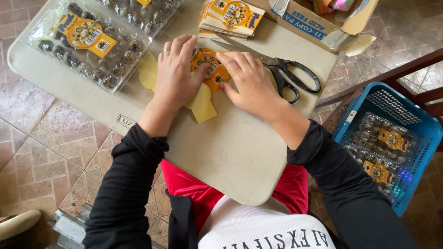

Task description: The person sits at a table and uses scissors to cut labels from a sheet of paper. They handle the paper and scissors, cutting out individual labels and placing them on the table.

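Note:
My left hand [177,74] lies flat on a yellow label sticker sheet [203,108] on the beige table [230,147], a ring on one finger. My right hand [249,80] presses the same orange-and-yellow printed label [213,69] from the right, fingertips touching it. Both hands pinch at the label between them. Black-handled scissors [288,74] lie just right of my right hand.
Clear plastic packs of speckled quail eggs [87,44] sit at the table's far left. A stack of printed labels [230,18] and a cardboard box [323,23] stand at the back. A blue basket [417,124] holding two more egg packs stands on the right.

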